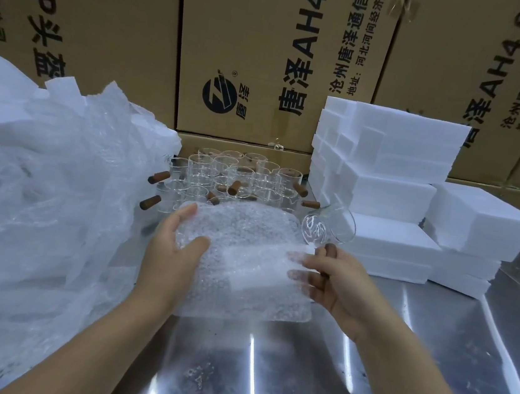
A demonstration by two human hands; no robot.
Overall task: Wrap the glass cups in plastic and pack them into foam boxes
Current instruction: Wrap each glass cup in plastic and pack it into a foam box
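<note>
From my remote seat, the relation that matters is cup to sheet. The glass cup (330,226) hangs just off the right edge of the bubble wrap sheet (244,260), tilted, with its mouth facing right and away. Its long axis runs diagonally up from the wooden handle (331,251). The right hand (336,281) grips that handle, and its fingertips show blurred through the sheet's right edge. The left hand (173,251) lies on the sheet's left side with fingers nearly straight and thumb on top, gripping nothing that I can see.

I judge the cup must come leftward onto the wrap, so the right hand is the one placed to carry it.

The unwrapped glass cups (232,173) cluster behind the sheet on the metal surface (262,377), with stacked foam boxes (390,193) to the right.

The cardboard cartons (270,50) behind read "唐泽AH4.0", "沧州唐泽通信" and "地址:河北河间经济开", and at left "-P头盔".
</note>
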